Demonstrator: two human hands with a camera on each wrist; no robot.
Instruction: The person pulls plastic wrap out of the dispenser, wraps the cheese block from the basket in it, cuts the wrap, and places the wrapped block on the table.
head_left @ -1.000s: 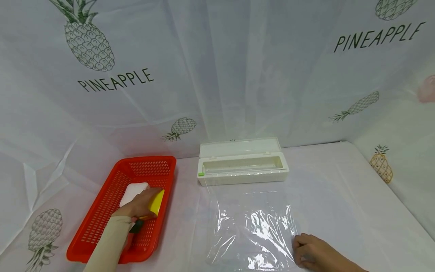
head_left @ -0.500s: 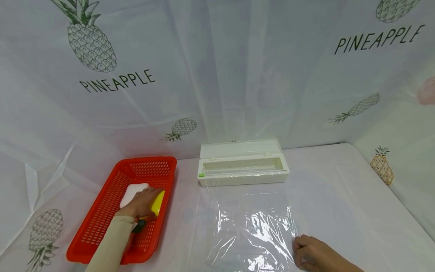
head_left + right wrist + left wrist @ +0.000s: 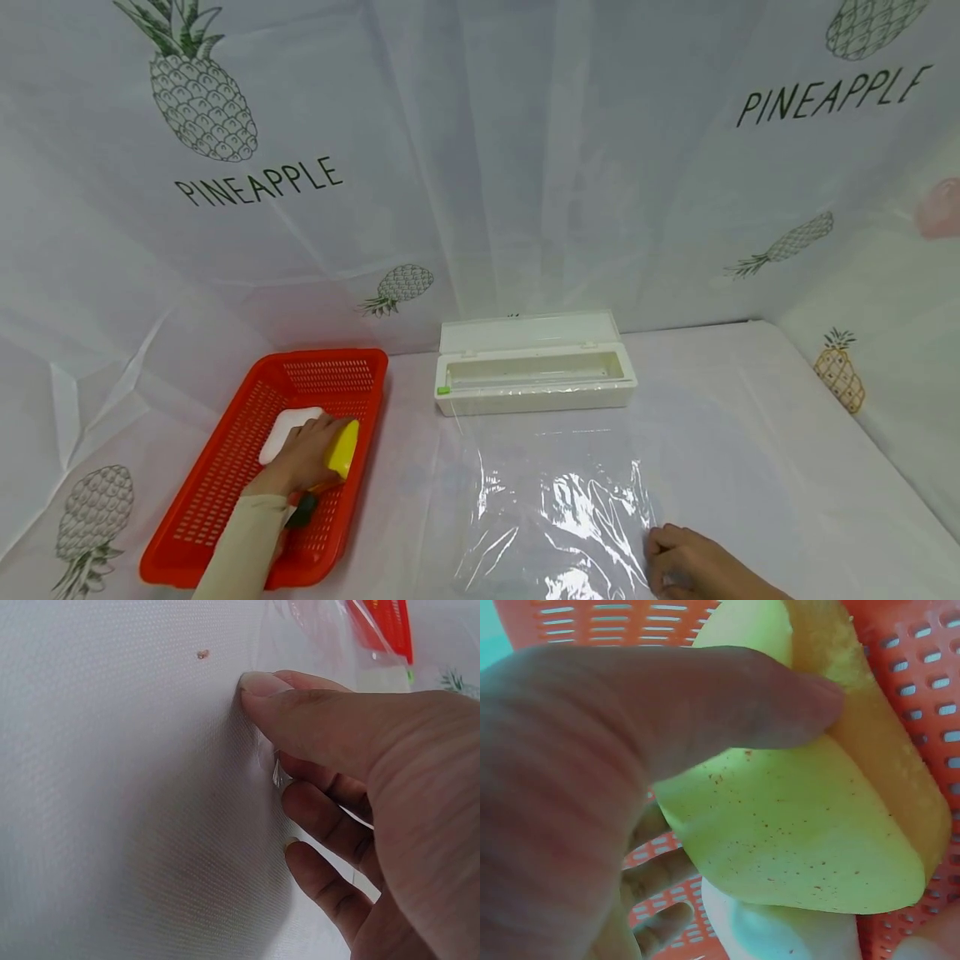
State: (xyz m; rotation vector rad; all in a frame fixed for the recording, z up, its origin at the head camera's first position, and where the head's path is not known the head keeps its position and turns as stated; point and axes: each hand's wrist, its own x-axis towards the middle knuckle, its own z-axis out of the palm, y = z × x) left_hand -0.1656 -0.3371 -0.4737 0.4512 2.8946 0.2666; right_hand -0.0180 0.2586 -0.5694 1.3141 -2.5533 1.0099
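Note:
Inside the red basket (image 3: 375,400), my left hand (image 3: 303,458) holds a yellow wedge-shaped piece (image 3: 342,450). Up close in the left wrist view, this yellow piece (image 3: 795,840) has a smooth, red-speckled pale face and a rougher orange-yellow side, and the thumb lies across it. A clear sheet of plastic wrap (image 3: 555,508) stretches over the table from a white dispenser box (image 3: 536,400). At the sheet's near right edge, my right hand (image 3: 690,562) pinches the film between thumb and forefinger; its other fingers (image 3: 322,817) are loosely curled.
The box's lid (image 3: 528,331) stands raised at the back, and a green slider (image 3: 444,390) sits at its left end. A white item (image 3: 287,429) and a dark green item (image 3: 302,510) lie in the basket. A printed pineapple curtain (image 3: 517,167) hangs behind.
Both hands keep almost the same places and holds. The whole head view shifts slightly, with the scene sitting a little lower in the frame.

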